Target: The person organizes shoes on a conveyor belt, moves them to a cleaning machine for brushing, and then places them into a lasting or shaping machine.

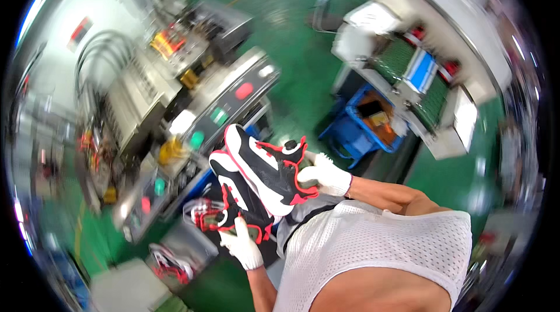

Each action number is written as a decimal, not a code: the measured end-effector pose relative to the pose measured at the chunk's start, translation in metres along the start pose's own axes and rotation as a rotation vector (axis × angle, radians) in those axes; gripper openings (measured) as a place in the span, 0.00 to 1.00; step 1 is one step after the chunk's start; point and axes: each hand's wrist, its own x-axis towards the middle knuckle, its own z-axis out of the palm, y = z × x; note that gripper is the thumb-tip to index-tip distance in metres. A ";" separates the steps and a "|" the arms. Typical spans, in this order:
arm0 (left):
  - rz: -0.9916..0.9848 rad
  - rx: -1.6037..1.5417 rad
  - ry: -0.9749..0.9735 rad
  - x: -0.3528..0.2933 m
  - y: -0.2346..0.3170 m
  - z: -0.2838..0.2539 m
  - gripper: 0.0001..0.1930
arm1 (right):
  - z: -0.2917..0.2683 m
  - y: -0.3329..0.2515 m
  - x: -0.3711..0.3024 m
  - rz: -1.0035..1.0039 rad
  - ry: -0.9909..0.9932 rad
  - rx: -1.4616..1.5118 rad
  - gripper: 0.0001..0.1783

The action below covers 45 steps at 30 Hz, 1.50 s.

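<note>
Shop floor: two sneakers, one per gloved hand. We see the L hand [240,243] grasping the lower sneaker [249,200] near its ankle opening; the R hand [324,176] grips the upper sneaker [263,167] likewise. Both are held up before the body, close by a button panel [231,104]. Gripping at the heel end prob. leaves toes and sides in plain sight; the white gloves, we'd guess, keep the material clean. Toes point up-L, approx. parallel, the upper one partly overlapping its mate. Looks: black w/ white panels, thick white sole sides, red edging along soles and openings, plus a round black part near each opening, too small to ID. More red-and-white footwear [171,262] lies at a grey tray [201,237], lower L; inside or beside, we can't tell.
</note>
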 end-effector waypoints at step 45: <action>-0.156 0.228 1.029 -0.166 -0.147 -0.349 0.16 | 0.190 0.090 0.106 -0.229 -0.601 -1.163 0.35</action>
